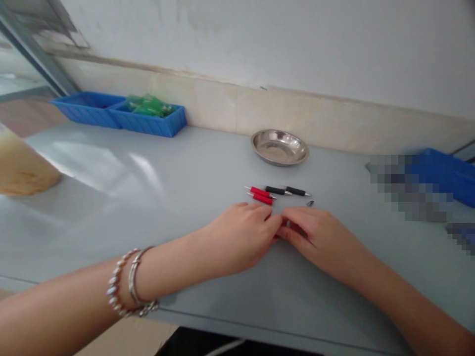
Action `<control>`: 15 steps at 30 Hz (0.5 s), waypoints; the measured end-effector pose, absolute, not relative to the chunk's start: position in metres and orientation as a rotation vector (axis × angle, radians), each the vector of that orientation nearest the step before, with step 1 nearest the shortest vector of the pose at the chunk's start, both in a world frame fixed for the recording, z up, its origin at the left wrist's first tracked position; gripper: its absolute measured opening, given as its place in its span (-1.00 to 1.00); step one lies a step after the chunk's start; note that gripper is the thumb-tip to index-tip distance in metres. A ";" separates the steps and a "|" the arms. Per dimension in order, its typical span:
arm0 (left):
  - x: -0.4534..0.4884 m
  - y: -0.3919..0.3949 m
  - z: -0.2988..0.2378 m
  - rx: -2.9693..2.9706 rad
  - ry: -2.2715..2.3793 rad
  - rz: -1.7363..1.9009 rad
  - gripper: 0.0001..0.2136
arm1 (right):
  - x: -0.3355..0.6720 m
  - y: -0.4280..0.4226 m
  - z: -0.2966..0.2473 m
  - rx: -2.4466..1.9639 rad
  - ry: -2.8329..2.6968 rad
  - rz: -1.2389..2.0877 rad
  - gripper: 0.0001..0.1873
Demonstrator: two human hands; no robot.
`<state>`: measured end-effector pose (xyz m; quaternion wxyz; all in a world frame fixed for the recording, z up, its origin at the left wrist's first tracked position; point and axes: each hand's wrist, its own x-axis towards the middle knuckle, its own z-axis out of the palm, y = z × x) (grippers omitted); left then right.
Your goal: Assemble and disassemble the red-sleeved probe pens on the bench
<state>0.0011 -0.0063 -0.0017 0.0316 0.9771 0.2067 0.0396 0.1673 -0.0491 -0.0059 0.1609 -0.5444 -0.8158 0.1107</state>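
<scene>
My left hand (243,237) and my right hand (315,235) meet fingertip to fingertip on the grey table (148,198). Both are closed in a pinch on a small red pen-like piece (282,228) that mostly hides between the fingers. Just beyond them lie two red pen pieces (261,195) and two black pen pieces (287,191) in a short row. A small dark metal tip (310,203) lies beside my right hand's fingers.
A round steel dish (279,147) sits behind the pens. Blue bins (122,113), one with green items, stand at the back left against the wall. Another blue bin (445,173) is at the right. A tan object (22,168) lies far left.
</scene>
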 end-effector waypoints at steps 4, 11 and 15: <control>0.001 -0.005 0.001 2.955 0.688 0.136 -0.86 | 0.166 -0.050 -0.003 -1.551 -2.286 0.341 -0.81; 0.003 -0.008 0.011 2.907 0.792 0.290 -0.82 | 0.168 -0.047 0.000 -1.569 -2.166 0.531 -0.71; 0.003 -0.008 0.011 2.895 0.807 0.413 -0.79 | 0.169 -0.047 0.001 -1.499 -2.065 0.592 -0.64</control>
